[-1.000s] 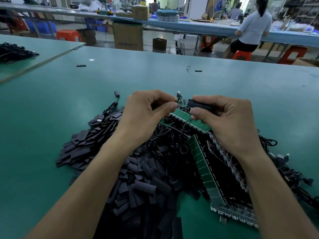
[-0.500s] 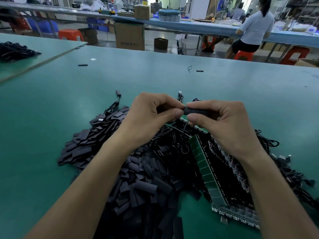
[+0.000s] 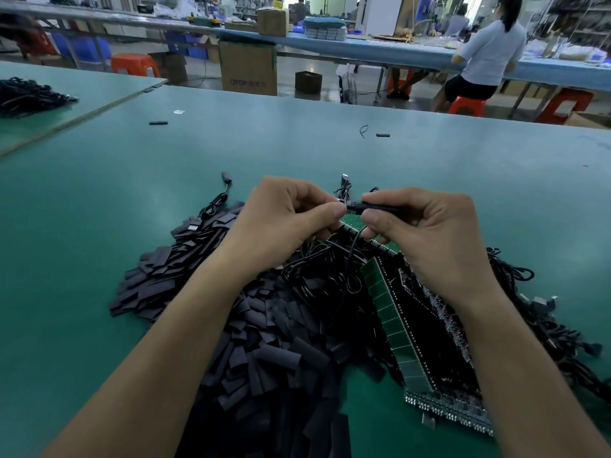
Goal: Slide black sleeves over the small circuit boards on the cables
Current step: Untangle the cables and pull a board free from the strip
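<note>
- 2 hands counted: left hand [image 3: 284, 223], right hand [image 3: 429, 233]
- 1 black sleeve [image 3: 383, 208] gripped by the right, 1 cable [image 3: 352, 246] pinched by the left
- 2 strays spotted: far-left sleeve [image 3: 158, 122], far-right sleeve [image 3: 383, 135]
- sleeve pile [image 3: 231, 325]: can't be counted, way too many

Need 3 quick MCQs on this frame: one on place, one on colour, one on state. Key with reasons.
1. Where does the pile of loose sleeves lie?
A. on the far bench
B. under the left forearm
C. right of the right hand

2. What colour is the table?
A. white
B. red
C. green

3. What is the right hand doing?
A. pinching a black sleeve
B. lying flat on the table
C. hanging empty

Key:
1 B: the heap spreads beneath and beside that forearm.
2 C: the bare top is green.
3 A: thumb and fingers close on the sleeve, while the left hand pinches the cable end at its mouth.
</note>
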`<state>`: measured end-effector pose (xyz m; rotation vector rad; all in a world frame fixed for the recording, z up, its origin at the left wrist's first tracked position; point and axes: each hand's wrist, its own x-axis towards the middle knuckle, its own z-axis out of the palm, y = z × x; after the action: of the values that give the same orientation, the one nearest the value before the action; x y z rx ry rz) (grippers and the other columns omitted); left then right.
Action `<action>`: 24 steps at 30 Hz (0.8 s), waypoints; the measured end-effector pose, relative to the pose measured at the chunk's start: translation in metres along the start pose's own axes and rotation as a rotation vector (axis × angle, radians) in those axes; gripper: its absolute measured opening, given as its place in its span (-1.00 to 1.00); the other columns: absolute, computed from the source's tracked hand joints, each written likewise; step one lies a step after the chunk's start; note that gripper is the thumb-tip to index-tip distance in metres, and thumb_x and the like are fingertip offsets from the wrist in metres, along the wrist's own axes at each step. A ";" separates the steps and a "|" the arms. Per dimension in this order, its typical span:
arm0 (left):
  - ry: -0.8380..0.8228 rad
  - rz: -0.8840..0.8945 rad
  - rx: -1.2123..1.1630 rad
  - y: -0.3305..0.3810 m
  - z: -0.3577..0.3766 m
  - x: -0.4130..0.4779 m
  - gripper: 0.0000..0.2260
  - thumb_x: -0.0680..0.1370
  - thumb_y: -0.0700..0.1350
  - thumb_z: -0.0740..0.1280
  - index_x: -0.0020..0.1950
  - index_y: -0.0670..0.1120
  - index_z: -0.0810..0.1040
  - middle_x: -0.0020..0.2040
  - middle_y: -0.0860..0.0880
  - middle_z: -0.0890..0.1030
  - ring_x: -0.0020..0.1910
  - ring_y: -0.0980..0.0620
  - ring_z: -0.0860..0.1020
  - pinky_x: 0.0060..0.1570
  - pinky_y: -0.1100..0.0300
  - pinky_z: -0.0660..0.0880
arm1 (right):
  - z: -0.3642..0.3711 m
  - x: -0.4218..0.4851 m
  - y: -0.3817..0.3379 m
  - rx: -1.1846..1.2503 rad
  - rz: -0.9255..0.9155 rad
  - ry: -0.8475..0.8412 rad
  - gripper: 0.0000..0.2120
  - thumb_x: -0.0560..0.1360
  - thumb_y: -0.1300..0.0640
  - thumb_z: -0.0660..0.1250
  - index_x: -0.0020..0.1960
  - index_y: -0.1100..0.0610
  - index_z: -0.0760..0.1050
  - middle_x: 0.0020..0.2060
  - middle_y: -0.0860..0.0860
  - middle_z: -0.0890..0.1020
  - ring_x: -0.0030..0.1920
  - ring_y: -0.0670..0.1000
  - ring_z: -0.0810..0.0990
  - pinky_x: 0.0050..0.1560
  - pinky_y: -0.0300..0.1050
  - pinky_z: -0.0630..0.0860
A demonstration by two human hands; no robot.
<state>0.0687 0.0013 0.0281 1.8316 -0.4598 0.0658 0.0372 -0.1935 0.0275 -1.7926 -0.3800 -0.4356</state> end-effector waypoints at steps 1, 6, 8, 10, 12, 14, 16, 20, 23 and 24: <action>0.002 -0.015 0.006 0.000 0.000 0.000 -0.92 0.53 -0.08 0.48 -0.16 -0.03 0.69 -0.27 0.00 0.72 -0.32 0.13 0.66 -0.19 0.17 0.62 | 0.000 0.000 0.000 0.007 -0.001 0.002 -0.79 0.45 0.31 0.50 -0.04 0.02 0.67 -0.31 -0.06 0.72 -0.30 -0.06 0.70 -0.21 -0.27 0.59; -0.017 -0.021 0.030 0.002 0.000 -0.002 -0.90 0.53 -0.09 0.47 -0.17 -0.07 0.70 -0.28 0.00 0.72 -0.32 0.10 0.66 -0.11 -0.02 0.64 | 0.002 -0.001 0.000 0.005 0.004 -0.028 -0.75 0.43 0.30 0.51 -0.02 -0.01 0.67 -0.23 -0.08 0.74 -0.27 -0.05 0.72 -0.17 -0.27 0.59; -0.024 -0.016 0.043 0.004 0.001 -0.003 -0.90 0.53 -0.10 0.48 -0.17 -0.08 0.70 -0.29 0.00 0.72 -0.31 0.08 0.67 -0.06 -0.16 0.62 | 0.005 -0.001 0.000 -0.014 0.005 -0.042 -0.73 0.43 0.29 0.52 -0.01 -0.05 0.66 -0.20 -0.09 0.74 -0.25 -0.05 0.72 -0.12 -0.26 0.60; -0.026 -0.022 0.038 0.005 0.002 -0.004 -0.91 0.53 -0.12 0.47 -0.16 -0.08 0.70 -0.28 0.00 0.72 -0.30 0.07 0.67 -0.04 -0.21 0.61 | 0.006 0.000 0.001 -0.018 0.014 -0.037 -0.73 0.43 0.29 0.52 -0.01 -0.06 0.66 -0.21 -0.07 0.74 -0.25 -0.05 0.72 -0.13 -0.27 0.59; -0.034 -0.035 0.024 0.006 0.002 -0.004 -0.91 0.55 -0.15 0.45 -0.16 -0.05 0.70 -0.26 -0.01 0.72 -0.28 0.07 0.67 0.00 -0.21 0.60 | 0.006 0.000 0.001 -0.006 0.028 -0.018 -0.73 0.44 0.29 0.52 -0.02 -0.07 0.67 -0.21 -0.06 0.74 -0.25 -0.04 0.72 -0.14 -0.25 0.60; -0.045 -0.049 0.008 0.005 0.002 -0.004 -0.89 0.56 -0.17 0.43 -0.15 -0.04 0.70 -0.24 -0.01 0.73 -0.26 0.07 0.69 0.03 -0.16 0.61 | 0.007 -0.001 0.001 -0.006 0.030 0.007 -0.71 0.43 0.29 0.52 0.01 -0.07 0.66 -0.20 -0.07 0.74 -0.24 -0.03 0.73 -0.12 -0.22 0.61; -0.050 -0.056 -0.015 0.004 0.002 -0.004 -0.89 0.56 -0.19 0.43 -0.15 -0.05 0.70 -0.24 -0.03 0.73 -0.26 0.07 0.69 0.01 -0.07 0.62 | 0.008 -0.001 -0.001 -0.001 0.032 0.072 -0.66 0.42 0.27 0.54 0.06 -0.09 0.62 -0.20 -0.06 0.74 -0.23 -0.04 0.73 -0.13 -0.23 0.62; -0.033 -0.048 -0.077 0.003 0.005 -0.002 -0.92 0.55 -0.20 0.45 -0.14 -0.11 0.69 -0.24 -0.05 0.73 -0.31 0.09 0.66 -0.17 0.21 0.63 | 0.013 -0.001 -0.002 0.053 0.022 0.262 -0.67 0.41 0.24 0.56 0.07 -0.05 0.57 -0.20 -0.06 0.74 -0.21 -0.05 0.73 -0.14 -0.23 0.64; -0.019 -0.035 -0.112 0.003 0.007 -0.003 -0.93 0.55 -0.20 0.44 -0.13 -0.11 0.69 -0.24 -0.06 0.73 -0.30 0.08 0.67 -0.24 0.27 0.60 | 0.019 -0.003 -0.003 0.071 0.014 0.262 -0.66 0.44 0.25 0.54 0.13 -0.04 0.59 -0.17 -0.09 0.74 -0.15 -0.06 0.74 -0.08 -0.20 0.66; -0.012 -0.030 -0.125 0.003 0.008 -0.003 -0.94 0.55 -0.20 0.44 -0.12 -0.12 0.69 -0.24 -0.05 0.73 -0.30 0.08 0.68 -0.23 0.29 0.60 | 0.021 -0.004 -0.003 0.082 0.015 0.253 -0.63 0.44 0.25 0.53 0.16 -0.05 0.59 -0.16 -0.10 0.75 -0.14 -0.06 0.74 -0.05 -0.19 0.66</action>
<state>0.0636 -0.0059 0.0275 1.7162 -0.4357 0.0051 0.0347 -0.1724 0.0228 -1.6364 -0.2040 -0.6194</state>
